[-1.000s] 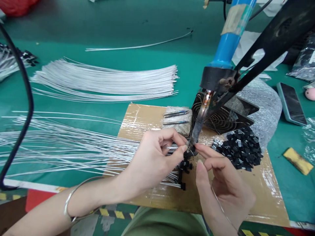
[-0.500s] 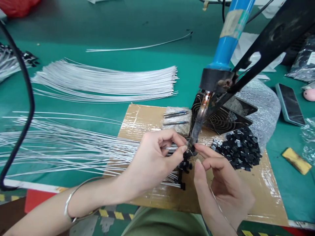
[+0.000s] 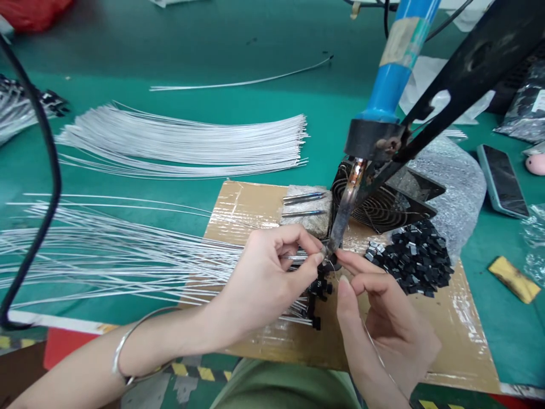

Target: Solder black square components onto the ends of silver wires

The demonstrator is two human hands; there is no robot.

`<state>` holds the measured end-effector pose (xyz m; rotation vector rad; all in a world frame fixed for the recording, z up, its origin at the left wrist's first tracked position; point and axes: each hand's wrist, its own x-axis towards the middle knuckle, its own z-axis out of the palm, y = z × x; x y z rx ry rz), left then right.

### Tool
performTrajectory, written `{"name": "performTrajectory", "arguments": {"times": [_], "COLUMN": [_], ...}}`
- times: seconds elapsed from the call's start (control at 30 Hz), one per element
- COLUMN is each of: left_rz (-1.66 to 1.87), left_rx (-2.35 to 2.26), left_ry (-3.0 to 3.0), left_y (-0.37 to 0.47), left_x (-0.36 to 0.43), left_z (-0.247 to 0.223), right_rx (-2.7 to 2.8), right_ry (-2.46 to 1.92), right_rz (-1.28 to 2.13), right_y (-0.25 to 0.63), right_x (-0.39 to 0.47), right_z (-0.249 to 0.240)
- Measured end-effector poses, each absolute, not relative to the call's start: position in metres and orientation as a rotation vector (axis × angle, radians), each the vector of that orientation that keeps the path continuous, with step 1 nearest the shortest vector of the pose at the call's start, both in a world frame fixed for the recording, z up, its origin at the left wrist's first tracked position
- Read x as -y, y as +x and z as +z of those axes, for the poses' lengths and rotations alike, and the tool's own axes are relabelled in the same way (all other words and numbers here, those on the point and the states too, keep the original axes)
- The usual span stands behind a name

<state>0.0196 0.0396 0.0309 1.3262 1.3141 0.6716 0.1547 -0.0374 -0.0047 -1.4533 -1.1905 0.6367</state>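
Observation:
My left hand (image 3: pixel 264 284) is closed, thumb and index finger pinched at the tip of a soldering iron (image 3: pixel 343 218). White wire shows behind the pinch; its end is hidden by the fingertips. My right hand (image 3: pixel 383 318) is closed around a thin solder wire (image 3: pixel 378 355), which runs across the palm and up to the iron's tip. Its index fingertip rests close beside the tip, from the right. Under and below the hands lie white wires (image 3: pixel 200 255) with small black connectors (image 3: pixel 317 287) at their ends, on a cardboard sheet (image 3: pixel 447 335).
A blue-handled iron hangs from a black metal arm (image 3: pixel 468 79) over the work. Around it are a black fan (image 3: pixel 383 199), loose black connectors (image 3: pixel 419 258), a sponge with metal tips (image 3: pixel 306 210), a wire bundle (image 3: pixel 187 142), a phone (image 3: pixel 502 179) and a yellow sponge (image 3: pixel 513 278).
Hardly anything differs. My right thumb has shifted very slightly to the right; my left hand and the iron stay where they were.

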Motion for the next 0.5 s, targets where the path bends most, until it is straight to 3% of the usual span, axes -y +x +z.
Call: {"name": "performTrajectory", "arguments": {"times": [0.5], "left_rz": [0.697], "left_rx": [-1.297], "left_ry": [1.319], "left_y": [0.0194], "left_x": [-0.0386], "left_z": [0.0324], "right_rx": [1.232], "right_ry": [-1.445], "right_rz": [0.578], "right_y": [0.1547], "right_x": [0.0367], "right_z": [-0.0064]}}
